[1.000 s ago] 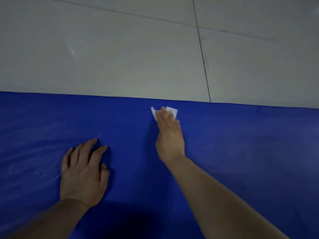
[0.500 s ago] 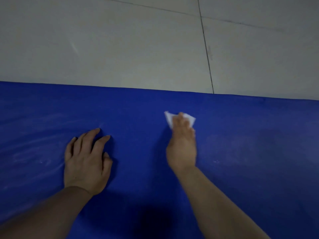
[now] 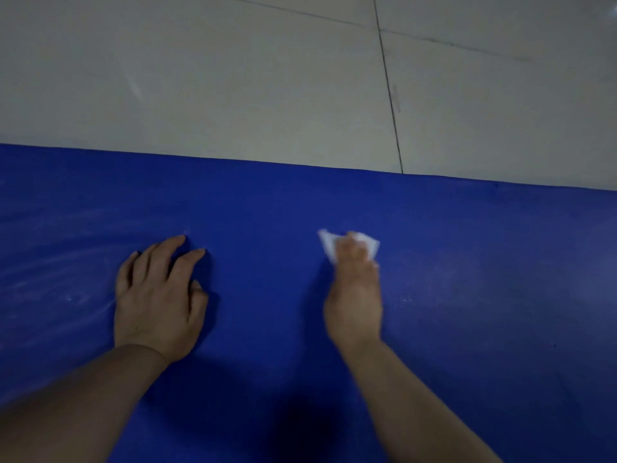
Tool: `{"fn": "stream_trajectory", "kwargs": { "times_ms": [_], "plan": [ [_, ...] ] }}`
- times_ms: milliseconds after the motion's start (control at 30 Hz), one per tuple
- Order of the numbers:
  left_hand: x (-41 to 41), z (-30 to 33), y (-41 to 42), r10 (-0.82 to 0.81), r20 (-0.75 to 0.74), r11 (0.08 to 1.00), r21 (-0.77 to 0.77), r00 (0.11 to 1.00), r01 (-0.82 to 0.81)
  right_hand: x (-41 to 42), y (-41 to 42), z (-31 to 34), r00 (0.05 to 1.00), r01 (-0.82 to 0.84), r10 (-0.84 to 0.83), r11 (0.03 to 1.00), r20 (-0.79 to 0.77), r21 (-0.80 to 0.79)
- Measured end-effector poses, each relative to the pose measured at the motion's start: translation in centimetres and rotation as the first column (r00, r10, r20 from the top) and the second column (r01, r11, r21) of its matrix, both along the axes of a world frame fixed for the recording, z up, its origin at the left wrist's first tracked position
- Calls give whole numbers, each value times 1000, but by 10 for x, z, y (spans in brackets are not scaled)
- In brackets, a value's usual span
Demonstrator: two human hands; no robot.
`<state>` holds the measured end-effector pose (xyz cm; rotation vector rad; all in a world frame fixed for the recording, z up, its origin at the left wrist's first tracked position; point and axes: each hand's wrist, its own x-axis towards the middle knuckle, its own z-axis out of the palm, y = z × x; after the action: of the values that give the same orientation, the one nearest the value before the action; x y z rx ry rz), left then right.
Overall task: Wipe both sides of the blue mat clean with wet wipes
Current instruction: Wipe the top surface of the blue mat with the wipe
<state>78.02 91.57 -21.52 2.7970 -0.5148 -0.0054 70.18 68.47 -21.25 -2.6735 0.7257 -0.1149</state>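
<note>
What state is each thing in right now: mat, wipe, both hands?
blue mat: spread flat on the floor, pale smears at left.
wet wipe: crumpled, pressed onto the mat under the fingertips.
right hand: on the wipe, blurred.
left hand: palm down on the mat, holding nothing.

floor: pale grey tiles, fills the top part of the view | thin dark line: runs between tiles from the top edge downward, on the right side | second thin line: slants across the top | faint pale streak: on the left tile
</note>
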Motion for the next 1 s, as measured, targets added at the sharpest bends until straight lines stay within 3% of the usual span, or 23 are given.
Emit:
{"fn": "stream_trajectory", "kwargs": {
  "times_ms": [67,133,233,333,400,467,567,633,700,800,1000],
  "plan": [
    [0,-1,0,2,0,1000,4,1000,-2,-5,-34,3,973,218,-217,976,-74,14],
    [-1,-2,1,2,5,1000,-3,1000,-1,-6,-35,3,950,296,-296,955,-96,-16],
    [-1,-2,1,4,19,1000,-8,1000,-4,-8,23,0,996,78,-83,990,-42,-117],
    [-1,-2,1,9,24,1000,-13,1000,-9,-20,71,-10,978,-206,206,978,23,-26],
    [-1,-2,1,9,21,1000,-25,1000,-8,-25,57,-5,972,-235,235,972,29,2],
    [-1,-2,2,6,24,999,-38,1000,-5,-33,20,-2,995,-98,98,995,-18,7],
    [-2,-4,2,7,38,999,-45,999,-5,-44,-34,1,962,269,-267,962,-52,48],
    [-2,-4,2,9,41,999,-53,999,-7,-46,-26,1,948,317,-316,948,-36,26],
    [-2,-5,3,9,50,998,-62,999,-6,-46,11,-2,983,185,-185,983,-10,-7],
    [-3,-7,4,9,70,996,-91,998,-2,-52,66,-1,990,-105,111,992,-90,64],
    [-13,-6,10,-37,63,982,-185,997,48,-51,57,5,937,-213,239,969,-254,128]
  ]
}}
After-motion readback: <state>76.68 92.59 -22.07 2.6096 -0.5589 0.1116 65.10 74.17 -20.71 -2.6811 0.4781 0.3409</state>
